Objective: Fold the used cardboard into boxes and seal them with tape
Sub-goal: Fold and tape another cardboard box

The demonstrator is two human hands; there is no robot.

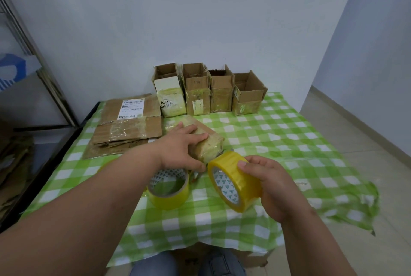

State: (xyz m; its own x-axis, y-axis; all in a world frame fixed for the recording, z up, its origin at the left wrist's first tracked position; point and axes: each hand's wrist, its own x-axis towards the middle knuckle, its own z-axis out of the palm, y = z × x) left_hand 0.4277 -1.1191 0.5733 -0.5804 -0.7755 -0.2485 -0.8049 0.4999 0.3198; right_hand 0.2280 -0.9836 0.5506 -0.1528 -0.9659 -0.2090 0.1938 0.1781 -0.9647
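Note:
A small cardboard box [209, 144], wrapped in old yellowish tape, lies on its side in the middle of the green checked table [289, 142]. My left hand [184, 146] lies over its near left side, fingers spread on top, thumb at its lower edge. My right hand [266, 184] grips a yellow tape roll [231, 180] held on edge, the roll touching the box's near corner. A second yellow tape roll [169, 189] lies flat on the cloth under my left wrist.
Several folded open-topped boxes [209, 91] stand in a row against the back wall. A stack of flattened cardboard [126, 124] lies at the back left. A dark shelf frame [44, 88] stands to the left. The cloth hangs over the table's right edge.

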